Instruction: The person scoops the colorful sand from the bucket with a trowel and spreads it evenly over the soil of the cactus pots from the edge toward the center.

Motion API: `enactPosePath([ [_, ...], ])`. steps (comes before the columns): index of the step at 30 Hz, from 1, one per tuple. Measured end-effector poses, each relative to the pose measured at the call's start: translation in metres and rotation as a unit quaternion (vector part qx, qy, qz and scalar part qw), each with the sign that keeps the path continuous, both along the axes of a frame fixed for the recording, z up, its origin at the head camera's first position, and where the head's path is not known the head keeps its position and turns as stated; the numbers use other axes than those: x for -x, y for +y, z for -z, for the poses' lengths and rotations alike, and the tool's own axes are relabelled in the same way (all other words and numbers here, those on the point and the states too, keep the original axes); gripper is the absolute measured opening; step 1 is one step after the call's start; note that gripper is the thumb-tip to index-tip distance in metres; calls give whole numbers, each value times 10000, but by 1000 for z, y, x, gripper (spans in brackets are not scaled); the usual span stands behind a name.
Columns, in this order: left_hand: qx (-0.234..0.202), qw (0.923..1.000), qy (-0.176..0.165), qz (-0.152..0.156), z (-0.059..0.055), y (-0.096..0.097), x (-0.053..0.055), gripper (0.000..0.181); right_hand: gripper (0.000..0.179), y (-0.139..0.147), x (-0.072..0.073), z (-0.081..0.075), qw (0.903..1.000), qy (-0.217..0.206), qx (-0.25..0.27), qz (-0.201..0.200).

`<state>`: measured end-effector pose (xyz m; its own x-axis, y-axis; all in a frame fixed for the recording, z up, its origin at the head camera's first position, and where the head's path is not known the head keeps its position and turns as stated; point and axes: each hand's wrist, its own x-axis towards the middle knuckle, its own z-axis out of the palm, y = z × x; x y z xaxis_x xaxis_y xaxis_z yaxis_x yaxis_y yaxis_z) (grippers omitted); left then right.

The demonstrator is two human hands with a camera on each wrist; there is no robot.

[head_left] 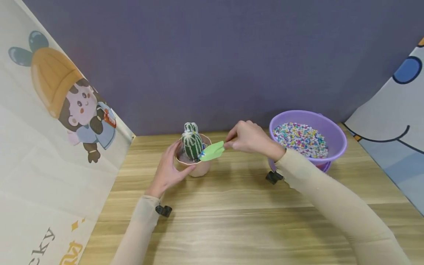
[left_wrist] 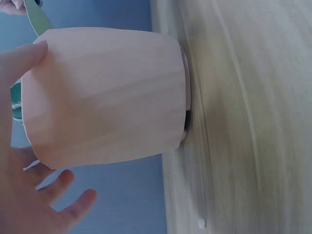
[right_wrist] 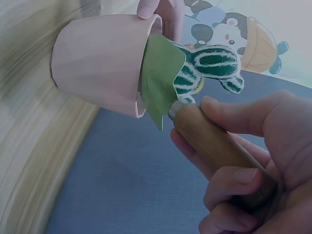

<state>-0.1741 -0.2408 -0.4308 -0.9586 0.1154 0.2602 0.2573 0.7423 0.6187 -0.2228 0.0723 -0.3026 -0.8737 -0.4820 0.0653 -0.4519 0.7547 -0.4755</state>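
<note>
Fingers (right_wrist: pixel 234 183) around a smooth, rounded wooden trowel handle (right_wrist: pixel 214 142)

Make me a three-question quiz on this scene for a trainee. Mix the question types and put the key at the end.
1. True or false: the left hand touches the pink pot.

2. Which hand grips the wooden handle of the green trowel?
(a) left
(b) right
(c) both

3. Fill in the blank: the purple tub holds many small, multicoloured ____.

Key:
1. True; its thumb lies against the pot.
2. (b), the right hand.
3. Beads.
</note>
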Motion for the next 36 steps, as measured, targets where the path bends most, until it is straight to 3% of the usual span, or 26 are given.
enactPosePath([
  [6,211,9996,92,-171,-2,-1,-5,112,8,-2,-2,-1,10000,3,-92,-11],
  [9,195,9997,139,-102,-6,-5,-3,107,8,-2,-2,-3,9999,18,-105,-30],
  [13,-571,9982,112,129,-11,-17,0,79,8,-4,-3,-7,9999,-6,-101,-59],
  [16,-1206,9926,111,95,-9,-26,3,54,8,-4,-3,-8,9999,-32,-106,-49],
  [18,-1304,9914,128,-9,-5,-30,3,46,8,-4,-4,-8,9999,-28,-111,-46],
  [24,-877,9959,-121,-208,5,-34,3,42,7,-3,-6,-6,10000,-27,-28,-64],
  [27,-427,9963,-532,-524,10,-36,1,47,8,-3,-5,-6,10000,-53,-1,-81],
  [30,371,9892,-1195,-762,16,-40,-3,52,8,-2,-6,-5,10000,-28,-2,-86],
  [32,760,9820,-1555,-758,20,-42,-5,50,8,-1,-6,-5,10000,-20,14,-78],
  [36,995,9775,-1606,-938,26,-46,-6,32,7,2,-6,-4,10000,13,49,-65],
])
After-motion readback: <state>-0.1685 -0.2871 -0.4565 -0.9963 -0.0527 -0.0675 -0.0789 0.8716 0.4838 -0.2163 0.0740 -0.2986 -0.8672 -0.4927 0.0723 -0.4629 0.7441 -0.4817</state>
